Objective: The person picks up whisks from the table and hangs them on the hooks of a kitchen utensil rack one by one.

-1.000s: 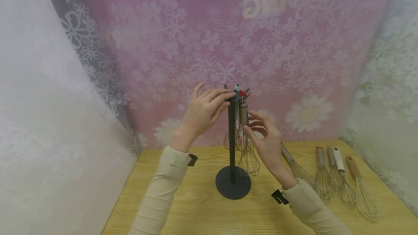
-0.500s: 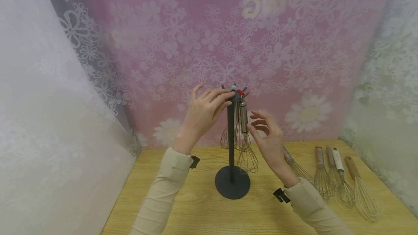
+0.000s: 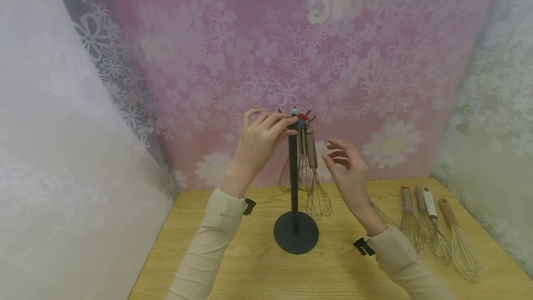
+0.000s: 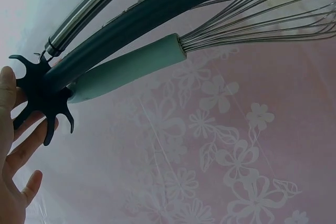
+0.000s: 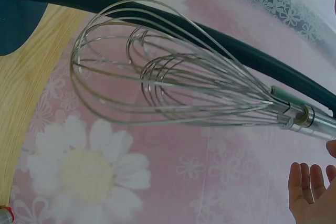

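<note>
A dark utensil stand [image 3: 294, 184] rises from its round base on the table, with curved hooks around the top. My left hand [image 3: 260, 145] grips that hooked top, index finger above and thumb below. Off the right side hangs a steel-handled whisk [image 3: 310, 147], swung slightly outward at its wires. A mint-green-handled whisk [image 4: 131, 69] hangs beside the pole in the left wrist view, partly overlapped by it in the head view. More whisk wires show behind. Just right of the steel handle, my right hand [image 3: 347, 170] is held apart from it, fingers loosely bent and holding nothing.
Several whisks lie at the table's right side, among them a wooden-handled whisk [image 3: 449, 214], a white-handled whisk [image 3: 430, 203] and a red-ended whisk [image 3: 406, 200]. Another whisk [image 3: 381, 212] lies partly behind my right wrist. A flowered curtain [image 3: 233, 59] stands behind the table [image 3: 225, 263].
My right hand has come away from the steel whisk handle and moved right. The hanging whisks and stand top have shifted slightly left. My left hand stays on the top.
</note>
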